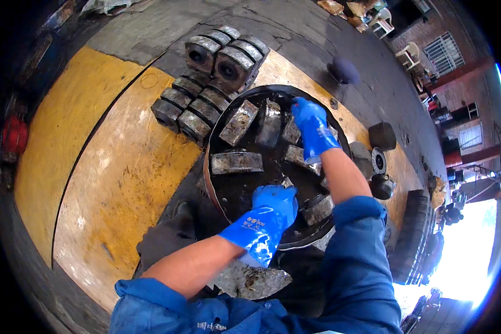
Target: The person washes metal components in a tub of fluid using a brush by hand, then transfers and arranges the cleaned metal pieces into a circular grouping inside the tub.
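A round, dark-rimmed tub (210, 181) in front of me holds dark liquid and several greasy, curved metal blocks, among them one lying flat (236, 162) and one standing at a slant (239, 122). My left hand (275, 205), in a blue rubber glove, is low in the tub with its fingers curled; a bit of metal (286, 182) shows at its fingertips. My right hand (310, 119), gloved the same way, is closed at the tub's far right side, beside a block (291, 131). What either hand grips is hidden by the gloves.
Beyond the tub's far left, segmented metal blocks (228, 61) are stacked. Yellow-stained boards (106, 183) cover the floor at left. Right of the tub are dark round pots (382, 136), a ring-shaped disc (378, 160) and a tyre (412, 234). A large metal piece (250, 283) lies close to me.
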Demonstrator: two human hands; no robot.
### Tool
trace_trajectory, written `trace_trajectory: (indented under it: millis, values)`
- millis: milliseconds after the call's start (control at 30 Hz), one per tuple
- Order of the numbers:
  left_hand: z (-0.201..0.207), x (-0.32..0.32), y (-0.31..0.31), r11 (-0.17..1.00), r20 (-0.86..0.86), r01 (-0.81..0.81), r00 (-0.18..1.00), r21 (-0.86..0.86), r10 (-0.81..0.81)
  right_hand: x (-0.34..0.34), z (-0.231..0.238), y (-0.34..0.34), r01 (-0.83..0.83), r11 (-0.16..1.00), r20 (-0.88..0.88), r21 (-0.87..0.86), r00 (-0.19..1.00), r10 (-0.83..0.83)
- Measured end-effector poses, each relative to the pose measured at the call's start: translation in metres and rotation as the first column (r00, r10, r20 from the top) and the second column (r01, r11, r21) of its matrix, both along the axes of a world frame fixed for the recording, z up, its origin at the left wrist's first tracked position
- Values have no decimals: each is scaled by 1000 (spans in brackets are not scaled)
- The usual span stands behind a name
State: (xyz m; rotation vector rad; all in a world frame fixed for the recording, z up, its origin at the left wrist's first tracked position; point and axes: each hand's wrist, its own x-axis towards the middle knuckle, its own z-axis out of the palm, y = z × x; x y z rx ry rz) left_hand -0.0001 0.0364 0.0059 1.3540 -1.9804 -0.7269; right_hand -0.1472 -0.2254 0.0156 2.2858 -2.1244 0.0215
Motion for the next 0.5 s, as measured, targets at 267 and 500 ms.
trace_trajectory:
  millis: [267,500]
  values:
    - [0,-3,-8,997,54,17,998,69,-21,-28,147,164,51,987,547,154,828,-128]
    - [18,0,-6,964,247,110,954,244,-171,-54,105,279,90,978,351,189,924,-153]
